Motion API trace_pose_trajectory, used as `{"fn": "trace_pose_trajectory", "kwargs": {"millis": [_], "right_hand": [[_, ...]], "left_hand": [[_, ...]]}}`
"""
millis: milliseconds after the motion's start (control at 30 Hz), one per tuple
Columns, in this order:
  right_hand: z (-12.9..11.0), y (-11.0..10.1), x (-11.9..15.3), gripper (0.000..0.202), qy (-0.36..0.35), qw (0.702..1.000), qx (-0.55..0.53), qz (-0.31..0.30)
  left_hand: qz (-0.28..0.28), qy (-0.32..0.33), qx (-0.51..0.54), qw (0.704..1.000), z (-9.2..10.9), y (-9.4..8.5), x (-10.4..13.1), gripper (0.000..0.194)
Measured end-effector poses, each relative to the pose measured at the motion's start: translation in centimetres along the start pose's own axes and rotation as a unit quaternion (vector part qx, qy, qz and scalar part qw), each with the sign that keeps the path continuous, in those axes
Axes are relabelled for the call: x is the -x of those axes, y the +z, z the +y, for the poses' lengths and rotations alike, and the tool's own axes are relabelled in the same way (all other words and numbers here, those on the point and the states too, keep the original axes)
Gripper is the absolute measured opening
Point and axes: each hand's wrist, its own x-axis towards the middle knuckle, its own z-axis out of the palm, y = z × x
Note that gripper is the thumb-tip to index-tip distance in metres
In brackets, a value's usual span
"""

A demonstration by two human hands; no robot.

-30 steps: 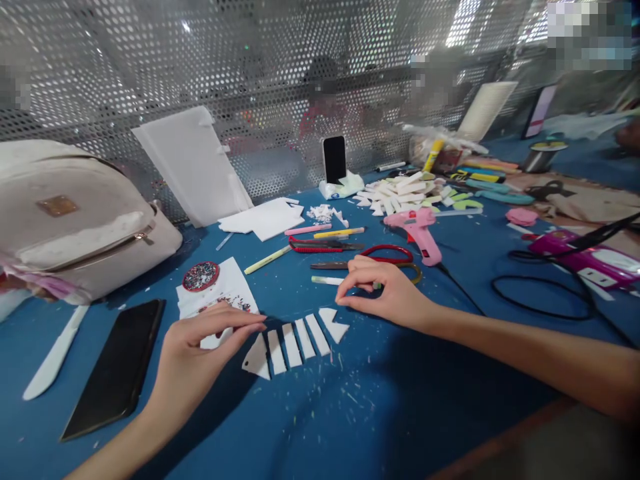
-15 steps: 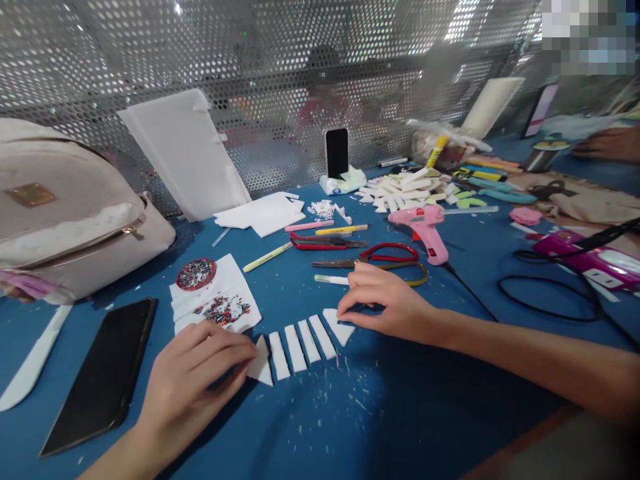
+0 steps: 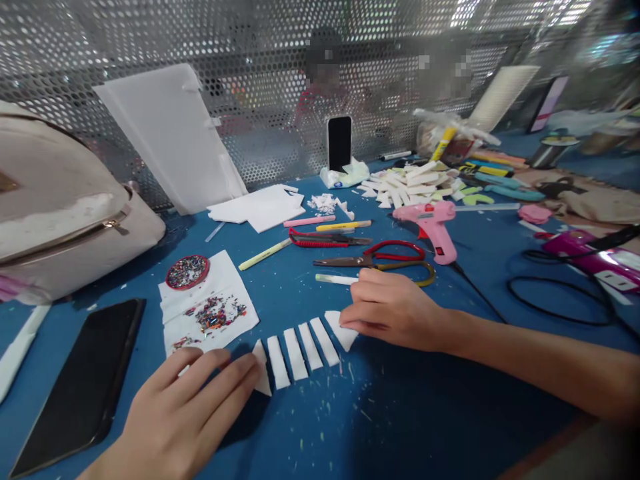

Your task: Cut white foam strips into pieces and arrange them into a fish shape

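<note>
Several white foam strips (image 3: 296, 354) lie in a slanted row on the blue table. At the left end of the row, my left hand (image 3: 193, 407) rests its fingertips on a white triangular piece (image 3: 262, 371), fingers slightly apart. My right hand (image 3: 395, 308) has its fingers curled together at the edge of the right-hand triangular piece (image 3: 340, 328); its fingertips touch that piece. Behind my left hand, beads (image 3: 215, 313) are scattered on a white paper (image 3: 240, 293), beside a round red-rimmed dish of beads (image 3: 187, 272).
Scissors (image 3: 345, 262), a red cutter (image 3: 320, 239), markers (image 3: 264, 255) and a pink glue gun (image 3: 430, 223) lie beyond the row. A black phone (image 3: 80, 380) and backpack (image 3: 75, 220) are left. Foam scraps (image 3: 413, 183) are piled behind; a black cable (image 3: 480, 293) runs right.
The view has shifted slightly. My left hand's fingers have spread over the left triangle, and my right hand's fingers have closed together at the right triangle.
</note>
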Motion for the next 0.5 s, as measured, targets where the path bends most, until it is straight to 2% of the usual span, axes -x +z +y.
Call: {"fn": "trace_pose_trajectory", "kwargs": {"millis": [133, 300, 400, 500], "right_hand": [[-0.2, -0.3, -0.2, 0.032, -0.024, 0.999, 0.048, -0.011], [-0.2, -0.6, -0.4, 0.033, -0.031, 0.998, 0.058, -0.023], [-0.2, -0.3, -0.4, 0.026, -0.018, 1.0, 0.018, 0.008], [-0.3, -0.2, -0.7, 0.016, 0.009, 0.997, -0.035, 0.062]], "left_hand": [[0.001, 0.005, -0.005, 1.0, 0.1, -0.2, 0.0, 0.032], [-0.062, 0.031, -0.031, 0.997, -0.5, -0.9, -0.3, 0.036], [-0.063, -0.008, 0.005, 0.998, -0.7, -1.1, -1.3, 0.027], [-0.047, -0.086, 0.111, 0.989, -0.4, -1.7, -3.2, 0.024]]}}
